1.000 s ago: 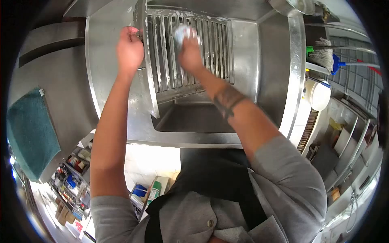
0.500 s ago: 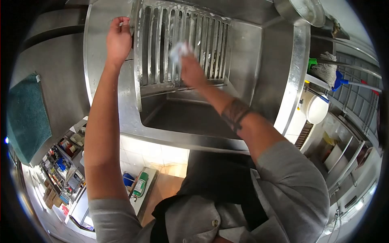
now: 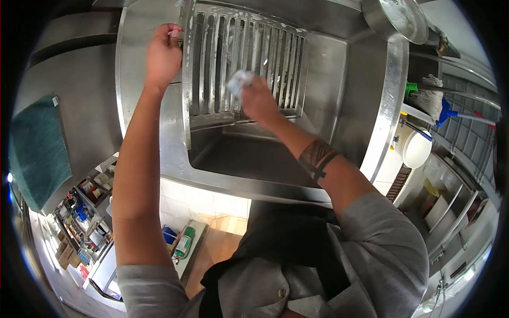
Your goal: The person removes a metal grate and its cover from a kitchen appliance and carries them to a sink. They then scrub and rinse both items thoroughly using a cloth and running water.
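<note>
A slatted metal hood filter lies over the sink, streaked with white suds. At its left edge, my left hand is closed, fingers curled around what looks like the thin wire handle there. My right hand is closed on a crumpled pale blue-white scrubbing cloth, slightly blurred by motion. This cloth is against the lower middle slats; its exact kind is hard to make out.
A metal pot with foamy liquid stands at the back right. A green towel hangs or lies at left. On the right are a mop head and a white bucket. A green canister sits below the counter.
My right hand has moved the cloth down the slats toward me and slightly right. My left hand stays at the filter's edge; the whole view has shifted a little.
</note>
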`<state>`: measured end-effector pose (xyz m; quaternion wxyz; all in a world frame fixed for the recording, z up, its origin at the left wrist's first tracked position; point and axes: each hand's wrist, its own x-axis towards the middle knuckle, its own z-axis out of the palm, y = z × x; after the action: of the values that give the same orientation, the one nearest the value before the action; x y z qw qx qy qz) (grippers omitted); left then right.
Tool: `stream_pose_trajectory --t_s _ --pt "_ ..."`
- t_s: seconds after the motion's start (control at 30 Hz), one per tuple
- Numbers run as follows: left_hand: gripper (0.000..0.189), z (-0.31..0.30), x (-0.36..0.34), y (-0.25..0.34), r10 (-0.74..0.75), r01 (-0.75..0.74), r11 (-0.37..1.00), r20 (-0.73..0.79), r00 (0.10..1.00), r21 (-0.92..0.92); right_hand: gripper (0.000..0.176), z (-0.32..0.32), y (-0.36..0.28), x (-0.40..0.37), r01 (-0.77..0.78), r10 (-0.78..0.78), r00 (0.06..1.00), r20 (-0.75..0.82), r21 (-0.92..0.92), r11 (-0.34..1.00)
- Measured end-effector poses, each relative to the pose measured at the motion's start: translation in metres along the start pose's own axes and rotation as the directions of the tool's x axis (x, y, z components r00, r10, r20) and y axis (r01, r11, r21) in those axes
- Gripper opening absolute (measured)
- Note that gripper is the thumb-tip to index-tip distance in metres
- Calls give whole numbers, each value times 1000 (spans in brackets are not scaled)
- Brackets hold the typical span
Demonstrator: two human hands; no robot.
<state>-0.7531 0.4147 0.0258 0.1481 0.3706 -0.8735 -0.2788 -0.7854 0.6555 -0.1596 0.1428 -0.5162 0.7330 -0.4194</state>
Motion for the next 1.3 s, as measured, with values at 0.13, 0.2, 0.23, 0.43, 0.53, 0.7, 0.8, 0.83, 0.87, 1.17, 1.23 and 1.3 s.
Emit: stream_pose_trajectory --t_s 0.13,0.2,0.23,0.43,0.53,0.7,0.8,0.83,0.87,1.17,1.23,1.3 --pt "15 1 5 -9 45 -45 999 -16 999 12 36 -3 7 89 -180 300 847 -438 294 939" --pt "15 2 2 -9 4 -4 1000 32 999 -14 38 -3 0 154 13 99 851 -516 209 978" --pt "17 3 4 -13 10 -8 998 35 999 -65 40 1 -9 180 -23 96 904 -416 177 984" --pt "17 1 1 -4 -49 50 998 38 998 -29 32 1 29 204 -3 -43 900 -433 -103 995" --pt "16 0 4 1 -75 76 997 26 997 -20 31 -12 75 161 -274 202 860 -468 -90 958" --pt "16 5 11 -14 33 -33 999 0 999 -20 30 18 6 196 -117 170 839 -517 135 984" --pt "18 7 7 -17 105 -104 985 0 994 -137 31 17 -26 219 -14 105 880 -463 197 980" --pt "18 7 5 -12 106 -102 985 18 994 -142 32 2 -18 210 23 -23 932 -361 -4 1000" --pt "18 3 4 -6 1 7 991 56 998 -135 34 -2 -3 196 46 -45 918 -394 -8 999" --pt "18 2 3 -3 -58 64 990 48 997 -123 26 -3 151 112 -581 465 616 -636 32 813" --pt "18 4 3 -4 -90 100 975 59 994 -196 25 9 149 139 -619 518 579 -630 74 782" --pt "18 3 3 -6 -71 79 983 52 996 -167 21 17 124 152 -339 200 687 -699 -65 939"
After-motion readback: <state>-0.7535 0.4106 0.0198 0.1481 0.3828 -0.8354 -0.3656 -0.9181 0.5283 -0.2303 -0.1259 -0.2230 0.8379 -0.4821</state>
